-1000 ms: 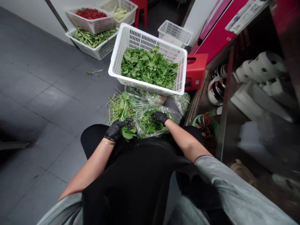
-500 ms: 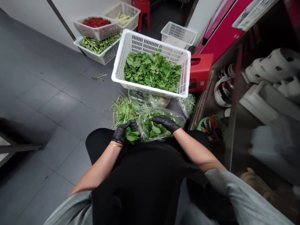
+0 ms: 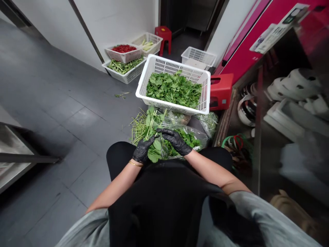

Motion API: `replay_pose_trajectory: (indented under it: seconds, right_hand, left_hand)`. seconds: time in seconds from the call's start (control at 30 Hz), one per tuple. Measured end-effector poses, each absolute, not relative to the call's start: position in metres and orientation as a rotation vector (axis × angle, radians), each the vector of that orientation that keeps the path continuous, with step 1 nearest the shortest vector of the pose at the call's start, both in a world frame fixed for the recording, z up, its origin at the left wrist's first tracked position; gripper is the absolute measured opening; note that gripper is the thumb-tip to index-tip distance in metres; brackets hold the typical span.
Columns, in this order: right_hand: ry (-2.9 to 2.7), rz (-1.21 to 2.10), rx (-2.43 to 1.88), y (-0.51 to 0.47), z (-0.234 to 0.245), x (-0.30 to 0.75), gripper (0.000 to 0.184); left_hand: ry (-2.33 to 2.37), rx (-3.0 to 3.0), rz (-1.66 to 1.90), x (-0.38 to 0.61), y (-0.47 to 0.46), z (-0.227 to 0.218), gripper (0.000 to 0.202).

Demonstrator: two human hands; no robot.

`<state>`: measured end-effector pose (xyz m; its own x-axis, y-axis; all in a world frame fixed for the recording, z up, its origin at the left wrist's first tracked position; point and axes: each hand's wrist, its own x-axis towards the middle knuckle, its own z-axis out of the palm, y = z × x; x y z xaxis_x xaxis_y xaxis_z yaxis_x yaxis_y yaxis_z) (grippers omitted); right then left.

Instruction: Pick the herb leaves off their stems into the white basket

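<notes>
In the head view, my left hand [image 3: 144,150], in a black glove, is closed around a small bunch of leafy greens [image 3: 155,151]. Stems and leaves stick out above and below its fingers. My right hand [image 3: 177,141], also gloved, meets it with its fingers bent and pinched on the stems of the same bunch. Under the right hand lies an open clear plastic bag [image 3: 203,136] with more greens inside. A heap of thin cut stems [image 3: 137,127] lies on the floor beyond the left hand. Ahead stands a white slotted basket [image 3: 177,107] holding loose picked leaves [image 3: 174,89].
A red plastic stool [image 3: 222,92] is beside the basket. Farther back, baskets of red chillies [image 3: 124,48] and green vegetables [image 3: 123,66] are stacked by the wall. A metal shelf with white containers [image 3: 285,118] runs along the right. A metal table leg [image 3: 28,158] is at left.
My hands have come together; the right hand has moved left from the bag to the stems. The bunch in my left hand is now raised upright. The view has tilted up.
</notes>
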<state>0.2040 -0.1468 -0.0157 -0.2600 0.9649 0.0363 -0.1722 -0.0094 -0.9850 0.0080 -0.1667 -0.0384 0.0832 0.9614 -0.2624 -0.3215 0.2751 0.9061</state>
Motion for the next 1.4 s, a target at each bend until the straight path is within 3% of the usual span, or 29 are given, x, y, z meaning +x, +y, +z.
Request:
replay_pose_trajectory:
  seconds: [0.1, 0.23, 0.37, 0.67, 0.77, 0.93, 1.07, 1.17, 1.27, 1.4]
  right_hand:
    - [-1.079, 1.468, -0.932, -0.142, -0.016, 0.222, 0.028]
    - [-0.788, 1.556, -0.899, -0.135, -0.011, 0.228, 0.038]
    - [-0.934, 1.785, -0.864, -0.134, -0.002, 0.213, 0.039]
    - [-1.387, 1.802, -0.996, -0.133, 0.001, 0.241, 0.035]
    - [-1.200, 1.738, -1.011, -0.133, -0.005, 0.260, 0.032]
    - [-0.692, 1.344, -1.134, -0.137, -0.017, 0.285, 0.031]
    - [-0.868, 1.209, -1.164, -0.150, -0.005, 0.276, 0.040]
    - [-1.051, 1.382, -1.106, -0.149, 0.009, 0.249, 0.055]
    - [-1.052, 1.563, -1.100, -0.133, 0.010, 0.230, 0.045]
    - [-0.726, 1.409, -0.982, -0.114, -0.005, 0.244, 0.034]
  left_hand:
    - [1.022, 0.717, 1.121, 0.012, -0.172, -0.032, 0.046]
    - [0.967, 0.625, 1.082, 0.018, -0.174, -0.023, 0.043]
    - [0.904, 0.489, 1.041, 0.028, -0.177, -0.011, 0.036]
    - [0.870, 0.363, 0.936, 0.020, -0.176, -0.004, 0.021]
    - [0.844, 0.396, 0.926, 0.018, -0.176, -0.001, 0.024]
    - [0.909, 0.484, 1.010, 0.005, -0.173, 0.002, 0.030]
    - [1.023, 0.619, 1.074, 0.000, -0.172, -0.002, 0.030]
    - [1.044, 0.683, 1.064, 0.006, -0.174, -0.005, 0.032]
    - [1.034, 0.709, 1.056, 0.012, -0.178, -0.006, 0.033]
    - [1.021, 0.623, 1.075, 0.010, -0.184, -0.004, 0.031]
